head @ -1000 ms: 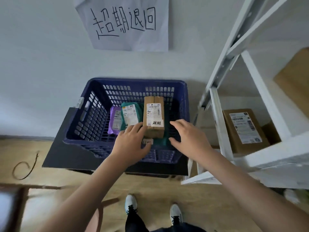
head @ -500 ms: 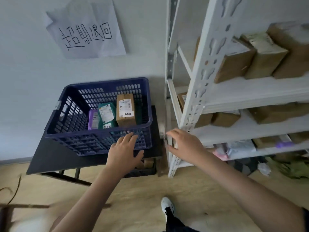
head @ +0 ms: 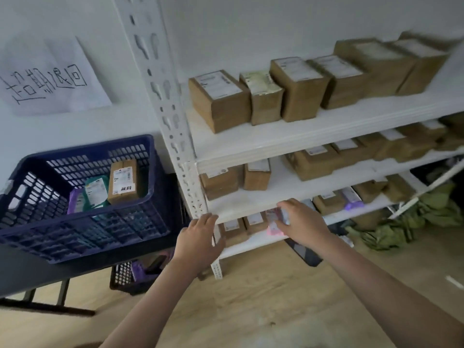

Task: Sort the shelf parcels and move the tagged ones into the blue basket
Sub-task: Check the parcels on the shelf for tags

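The blue basket stands on a black table at the left. Inside it are a brown box with a handwritten tag, a green mailer and a purple mailer. To its right, the white shelf carries rows of brown parcels on several levels. My left hand hangs empty with relaxed fingers in front of the shelf's corner post. My right hand is empty too, held in front of the lower shelf just right of a pink parcel; whether it touches the parcel is unclear.
The black table has a dark crate under it. A handwritten paper sign hangs on the wall above the basket. Green bags lie on the floor at the right. Wooden floor lies below my arms.
Both hands left the basket and moved right, to the lower shelf. The view swung right and up, bringing the shelf's parcel rows into sight. The tagged brown box stays in the basket.
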